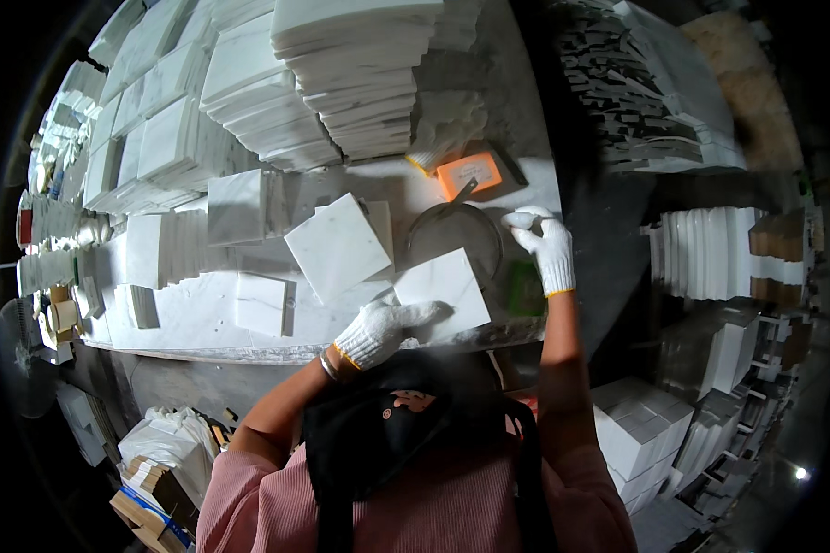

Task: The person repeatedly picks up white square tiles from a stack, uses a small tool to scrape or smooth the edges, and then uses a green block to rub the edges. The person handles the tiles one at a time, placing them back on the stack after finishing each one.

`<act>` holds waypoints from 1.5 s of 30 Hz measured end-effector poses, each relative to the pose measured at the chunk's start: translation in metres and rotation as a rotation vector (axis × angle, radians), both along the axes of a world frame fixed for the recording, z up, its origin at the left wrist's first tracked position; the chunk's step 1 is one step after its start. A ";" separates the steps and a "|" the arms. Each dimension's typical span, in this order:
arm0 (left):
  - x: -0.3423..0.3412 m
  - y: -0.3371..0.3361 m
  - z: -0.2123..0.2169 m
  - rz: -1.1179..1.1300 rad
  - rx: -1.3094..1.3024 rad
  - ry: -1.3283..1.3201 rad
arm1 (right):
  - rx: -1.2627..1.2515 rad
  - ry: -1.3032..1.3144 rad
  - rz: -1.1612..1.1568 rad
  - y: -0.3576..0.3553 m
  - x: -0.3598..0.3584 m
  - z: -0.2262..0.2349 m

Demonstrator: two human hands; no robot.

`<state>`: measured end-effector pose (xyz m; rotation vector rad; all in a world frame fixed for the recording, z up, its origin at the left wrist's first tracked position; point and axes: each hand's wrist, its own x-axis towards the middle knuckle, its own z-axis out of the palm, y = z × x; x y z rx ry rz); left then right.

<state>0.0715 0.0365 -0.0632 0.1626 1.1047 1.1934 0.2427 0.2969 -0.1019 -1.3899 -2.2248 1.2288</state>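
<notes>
On the workbench's [203, 323] near edge, right of centre, a white marble tile [447, 290] lies flat with one corner pointing at the round dark basin [455, 244] just behind it. Left hand [383, 334], in a white knit glove, rests palm-down on the tile's near-left corner, fingers spread flat across the face, pinning it and not gripping. Right hand [544, 247], also gloved, sits near the bench's right edge beside the basin rim, fingers curled around something small and pale; can't tell what it is. Tile and right hand are apart, basin between them.

Step in hand, my read: tile steadied for surface work, right hand fetching from beside the basin. Next move likely needs the right hand brought over the tile face while the left keeps it from sliding off the near edge.

Around it: a second loose tile [338, 247] lies tilted just to the left, an orange block [468, 173] sits behind the basin, and stacked tiles [350, 74] fill the far edge.
</notes>
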 end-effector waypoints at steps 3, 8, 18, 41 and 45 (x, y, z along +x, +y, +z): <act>-0.002 -0.001 -0.007 -0.065 -0.013 0.038 | 0.079 -0.029 -0.040 -0.007 0.003 0.004; -0.003 0.004 0.004 -0.126 -0.118 0.114 | 0.476 0.048 0.081 -0.047 0.027 0.039; -0.004 0.000 -0.027 -0.096 -0.062 -0.136 | 0.219 -0.060 0.141 -0.104 0.037 0.020; -0.003 0.002 -0.027 0.057 -0.051 -0.304 | -0.021 0.202 0.010 -0.090 0.034 0.017; 0.002 0.005 -0.020 0.073 -0.017 -0.301 | -0.313 0.262 -0.168 -0.103 0.026 0.073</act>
